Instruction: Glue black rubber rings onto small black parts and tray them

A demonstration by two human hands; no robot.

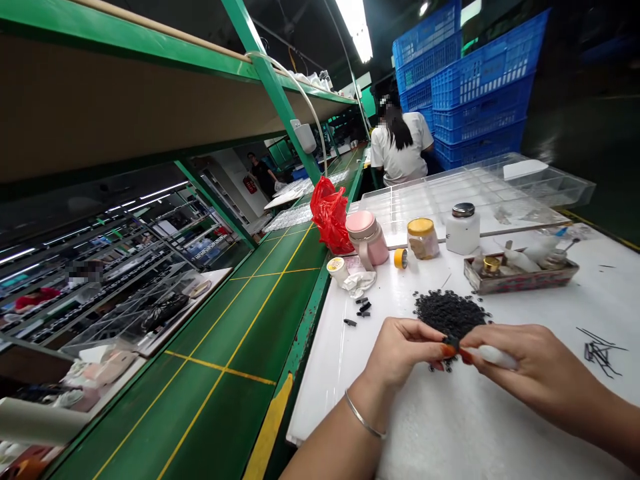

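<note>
My left hand [407, 350], with a silver bangle at the wrist, pinches a small black part [451, 341] between thumb and forefinger. Right up against it, my right hand [530, 363] is closed around a smooth white object [497, 357], whose kind is hidden by the fingers. Orange shows at the fingertips of both hands. Just beyond the hands lies a heap of small black rings [447, 310] on the white tabletop [440, 427]. A few black tubular pieces [363, 307] are scattered left of the heap.
Behind the heap stand a pink mug [370, 243], a yellow-lidded jar [423, 240], a white bottle [463, 230] and a tray [523, 280] of supplies. Thin black sticks [603, 350] lie at right. A green conveyor [240, 320] runs along the left; a co-worker [403, 147] sits ahead.
</note>
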